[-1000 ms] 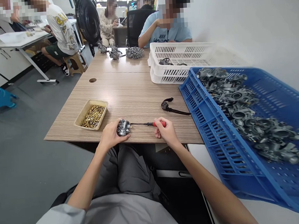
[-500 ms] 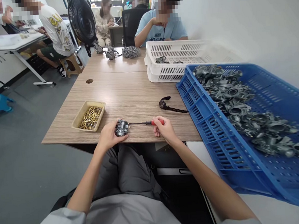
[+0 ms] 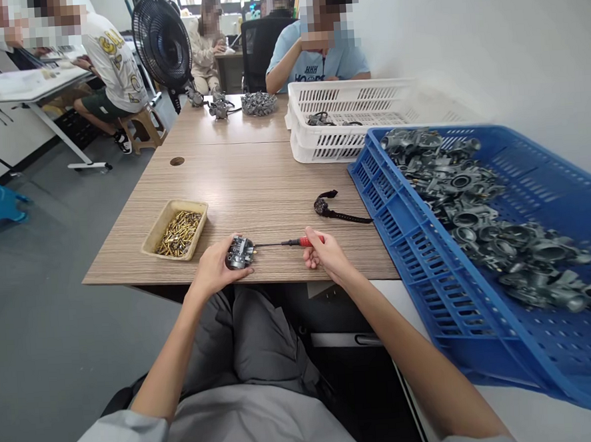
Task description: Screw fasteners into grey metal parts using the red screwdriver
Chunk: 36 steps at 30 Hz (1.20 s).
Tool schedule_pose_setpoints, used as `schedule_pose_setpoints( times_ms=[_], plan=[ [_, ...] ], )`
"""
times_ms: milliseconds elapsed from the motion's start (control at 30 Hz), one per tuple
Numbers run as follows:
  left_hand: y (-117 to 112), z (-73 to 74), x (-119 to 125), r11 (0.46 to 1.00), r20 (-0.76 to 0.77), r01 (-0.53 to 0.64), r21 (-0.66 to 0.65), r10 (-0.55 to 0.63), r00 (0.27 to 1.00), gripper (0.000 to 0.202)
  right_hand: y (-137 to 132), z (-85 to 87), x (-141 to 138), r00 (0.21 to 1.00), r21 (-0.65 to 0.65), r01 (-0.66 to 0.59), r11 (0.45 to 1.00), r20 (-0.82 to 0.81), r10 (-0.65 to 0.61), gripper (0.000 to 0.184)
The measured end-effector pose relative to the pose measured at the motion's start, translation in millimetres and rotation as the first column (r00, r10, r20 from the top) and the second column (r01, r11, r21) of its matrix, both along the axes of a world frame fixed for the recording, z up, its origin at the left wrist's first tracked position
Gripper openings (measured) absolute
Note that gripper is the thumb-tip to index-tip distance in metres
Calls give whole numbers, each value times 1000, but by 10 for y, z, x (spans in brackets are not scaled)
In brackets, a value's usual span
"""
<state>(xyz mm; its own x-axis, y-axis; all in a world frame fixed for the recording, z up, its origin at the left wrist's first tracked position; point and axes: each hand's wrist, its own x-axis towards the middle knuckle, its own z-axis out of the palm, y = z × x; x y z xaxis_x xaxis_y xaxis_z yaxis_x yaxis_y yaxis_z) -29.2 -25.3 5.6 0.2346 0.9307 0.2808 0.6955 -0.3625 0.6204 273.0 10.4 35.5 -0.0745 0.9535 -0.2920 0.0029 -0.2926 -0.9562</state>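
Observation:
My left hand [image 3: 214, 264] is closed around a grey metal carburetor body [image 3: 240, 252] at the table's front edge. A small brass-coloured piece shows on the carburetor's right side. In my right hand [image 3: 328, 256] is a screwdriver [image 3: 291, 242] with a red and black handle, held level. Its thin shaft points left and its tip meets the carburetor's right side; the exact contact is too small to make out. Left of the carburetor stands a cream tray [image 3: 148, 246] holding many small brass parts [image 3: 180, 233].
A black wristwatch [image 3: 321, 207] lies beyond my right hand. A blue crate [image 3: 401, 241] of metal carburetor bodies [image 3: 468, 217] stands at the right, with a white crate [image 3: 321, 145] behind it. More metal parts [image 3: 259, 103] sit at the table's far end, where a person in blue [image 3: 290, 58] sits.
My hands, the carburetor and the screwdriver stay in nearly the same place. The fingers of my right hand have shifted slightly on the handle.

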Motion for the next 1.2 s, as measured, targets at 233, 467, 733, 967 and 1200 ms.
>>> schedule_pose_setpoints(
  times_ms=[233,467,733,967,1200],
  plan=[
    [0,18,-12,999,20,11,-30,-10,1000,82,2,9,22,1000,-13,-26,1000,-16,26,57],
    [0,58,-15,998,40,9,-65,-6,999,83,-7,32,34,999,-15,-37,999,-21,36,56],
    [-8,74,-11,997,66,11,-81,-5,998,81,0,11,39,999,-10,-36,999,-33,36,54],
    [-6,73,-6,997,78,10,-78,-4,997,80,13,-15,40,998,-3,-48,999,-37,48,55],
    [-7,76,-12,997,71,11,-74,-6,997,79,3,1,54,996,24,-87,996,-25,88,58]
  ],
)
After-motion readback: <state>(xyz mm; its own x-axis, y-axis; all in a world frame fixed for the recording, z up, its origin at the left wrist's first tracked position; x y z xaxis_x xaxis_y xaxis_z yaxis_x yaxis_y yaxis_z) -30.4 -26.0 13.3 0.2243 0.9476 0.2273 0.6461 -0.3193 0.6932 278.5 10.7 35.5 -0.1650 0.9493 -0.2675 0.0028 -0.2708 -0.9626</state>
